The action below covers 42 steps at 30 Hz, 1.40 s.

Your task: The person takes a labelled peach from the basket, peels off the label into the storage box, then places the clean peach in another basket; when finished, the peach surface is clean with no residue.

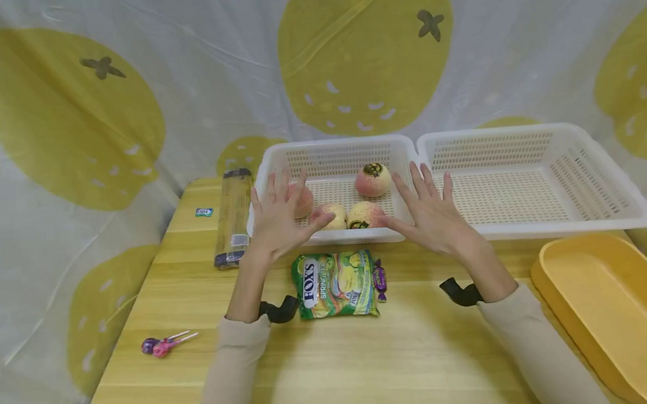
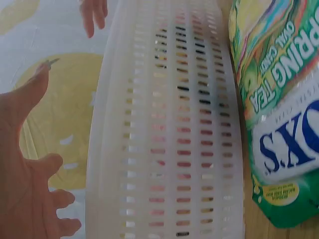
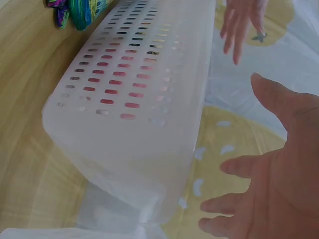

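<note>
From the head view both hands hover spread wide and holding nothing over the near rim of the left white basket [image 1: 275, 158] — left hand [image 1: 280, 220] by its left end, right hand [image 1: 431, 213] by its right end, four apples [image 1: 373, 180] inside. Left wrist view: the candy bag [image 2: 279, 114] lies just beside the basket wall. Right wrist view: open palm [image 3: 279, 184] near that wall — not touching.

The white perforated plastic basket [image 1: 331, 154] looked smooth and faintly translucent. The green foil candy bag [image 1: 337, 283] shone glossy and crinkled. The pale yellow wooden table [image 1: 402, 359] showed a smooth, satin grain, and the yellow plastic tub [image 1: 618, 306] looked matt.
</note>
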{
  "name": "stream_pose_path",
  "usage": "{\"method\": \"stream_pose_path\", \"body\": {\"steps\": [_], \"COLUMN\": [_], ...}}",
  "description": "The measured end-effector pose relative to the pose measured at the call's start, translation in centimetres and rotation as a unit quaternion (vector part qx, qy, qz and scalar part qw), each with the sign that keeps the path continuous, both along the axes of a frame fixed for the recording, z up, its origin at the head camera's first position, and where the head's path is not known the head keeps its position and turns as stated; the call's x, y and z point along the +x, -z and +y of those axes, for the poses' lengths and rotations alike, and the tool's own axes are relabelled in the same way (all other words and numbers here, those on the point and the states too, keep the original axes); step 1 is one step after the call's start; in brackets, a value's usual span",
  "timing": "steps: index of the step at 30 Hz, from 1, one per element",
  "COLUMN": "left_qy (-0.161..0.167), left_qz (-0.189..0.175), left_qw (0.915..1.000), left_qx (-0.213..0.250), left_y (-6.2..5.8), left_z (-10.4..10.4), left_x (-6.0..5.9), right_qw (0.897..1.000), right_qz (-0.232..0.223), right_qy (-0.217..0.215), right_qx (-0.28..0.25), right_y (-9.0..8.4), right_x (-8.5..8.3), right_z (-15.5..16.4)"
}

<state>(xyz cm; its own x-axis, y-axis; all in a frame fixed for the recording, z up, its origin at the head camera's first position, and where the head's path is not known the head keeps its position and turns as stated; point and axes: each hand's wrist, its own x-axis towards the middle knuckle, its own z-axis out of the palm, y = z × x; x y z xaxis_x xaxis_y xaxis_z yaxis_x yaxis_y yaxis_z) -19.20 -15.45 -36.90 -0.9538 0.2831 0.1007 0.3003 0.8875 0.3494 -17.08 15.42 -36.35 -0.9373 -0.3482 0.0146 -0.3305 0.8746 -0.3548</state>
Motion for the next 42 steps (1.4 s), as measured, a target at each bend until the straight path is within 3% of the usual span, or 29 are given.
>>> {"method": "stream_pose_path", "body": {"steps": [9, 13, 17, 20, 23, 29, 32, 36, 40, 42], "left_qy": [-0.02, -0.026, -0.012, 0.011, 0.025, 0.033, 0.034, 0.03, 0.034, 0.038], "left_qz": [-0.036, -0.067, -0.108, -0.134, -0.146, -0.151, -0.155, -0.164, -0.175, -0.182], "left_qw": [0.999, 0.9963, 0.9867, 0.9739, 0.9677, 0.9634, 0.958, 0.9482, 0.9319, 0.9234], "left_qx": [0.015, 0.047, 0.121, 0.183, 0.204, 0.219, 0.239, 0.271, 0.316, 0.336], "left_y": [-0.1, 0.5, 1.3, 1.9, 2.3, 2.9, 3.4, 4.1, 4.5, 4.7], "left_z": [-4.9, -7.0, -8.4, -8.9, -9.3, -9.8, -9.9, -10.1, -10.0, -10.0], "left_x": [-1.1, -1.6, -2.2, -2.4, -2.4, -2.3, -2.3, -2.4, -2.5, -2.6], "right_qw": [1.0, 0.999, 0.999, 0.998, 0.997, 0.992, 0.984, 0.96, 0.938, 0.935], "right_qz": [-0.017, -0.026, -0.036, -0.04, -0.047, -0.075, -0.095, -0.113, -0.123, -0.126], "right_qy": [-0.014, -0.019, -0.025, -0.027, -0.034, -0.061, -0.085, -0.137, -0.167, -0.171], "right_qx": [-0.002, -0.015, -0.028, -0.033, -0.043, -0.081, -0.123, -0.215, -0.278, -0.286], "right_y": [-0.6, -0.6, -0.6, -0.5, -0.4, -0.3, 0.1, 1.0, 1.8, 2.1], "right_x": [-0.2, -0.2, -0.2, -0.3, -0.4, -0.9, -1.5, -2.5, -3.2, -3.6], "right_z": [-0.3, -0.1, 0.0, 0.0, 0.0, -0.2, -0.3, -0.6, -1.1, -1.3]}}
